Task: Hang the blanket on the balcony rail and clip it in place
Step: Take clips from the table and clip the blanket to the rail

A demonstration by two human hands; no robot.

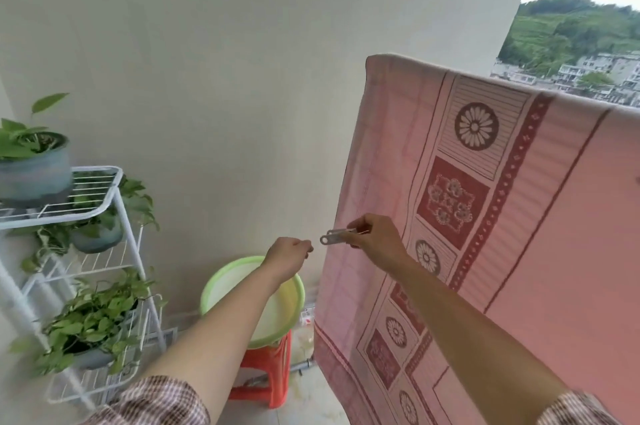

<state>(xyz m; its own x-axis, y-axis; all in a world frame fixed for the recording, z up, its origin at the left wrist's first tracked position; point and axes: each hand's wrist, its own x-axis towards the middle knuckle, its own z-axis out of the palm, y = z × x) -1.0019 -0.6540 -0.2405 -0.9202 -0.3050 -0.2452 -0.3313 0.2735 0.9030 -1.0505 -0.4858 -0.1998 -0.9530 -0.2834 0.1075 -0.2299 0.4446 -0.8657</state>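
A pink blanket with dark red flower and square patterns hangs draped over the balcony rail on the right; the rail itself is hidden under it. My right hand pinches a silver metal clip in front of the blanket's left edge, the clip's looped end pointing left. My left hand is just left of the clip, fingers curled shut with their tips a short gap from it. Whether it holds anything small I cannot tell.
A green and yellow plastic basin sits on a red plastic stool below my left forearm. A white wire shelf rack with potted green plants stands at the left. A plain wall lies ahead.
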